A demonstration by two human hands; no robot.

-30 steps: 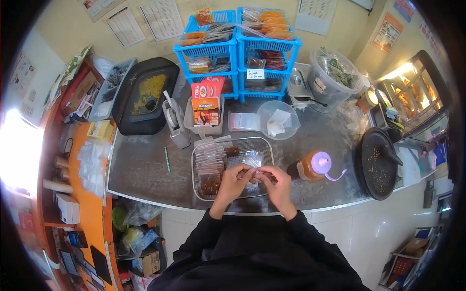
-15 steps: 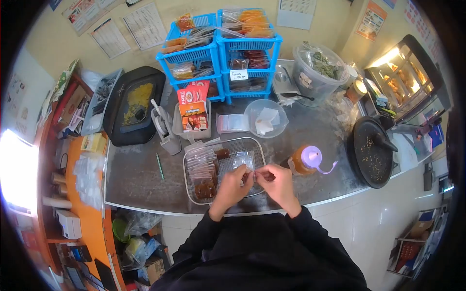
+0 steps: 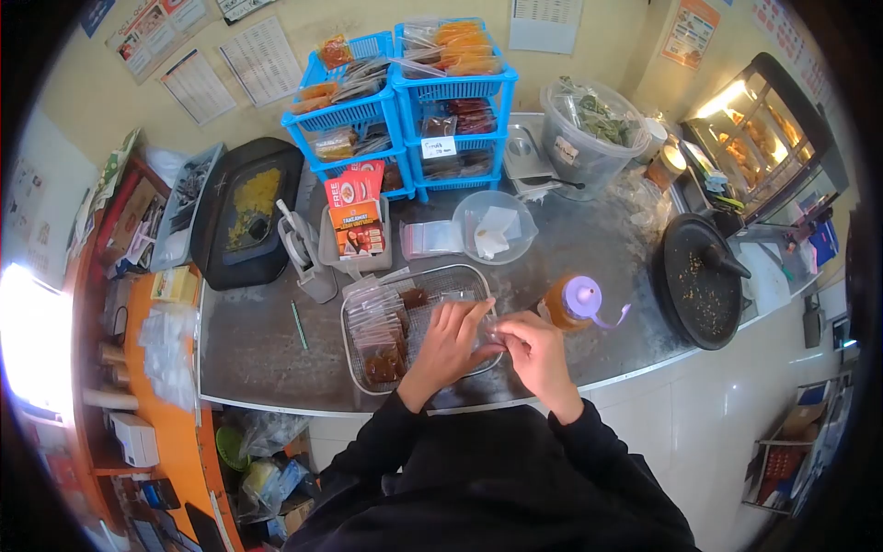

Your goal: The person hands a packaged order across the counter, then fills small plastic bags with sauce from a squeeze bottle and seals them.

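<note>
Over the right part of a wire basket, both my hands meet at a small clear plastic bag. My left hand has its fingers stretched out, with its thumb against the bag. The fingers of my right hand are pinched on the bag's edge. Inside the basket, a row of small packets with brown sauce lies on the left. To the right of my hands stands a sauce bottle with a purple cap.
Behind the basket are a tape dispenser, a box with red leaflets, empty small bags and a clear bowl. Blue racks stand farther back. A stone mortar is at the right, a green pen at the left.
The fingers of my left hand have opened out from a pinch and lifted. The camera view has shifted, so the table things appear farther left.
</note>
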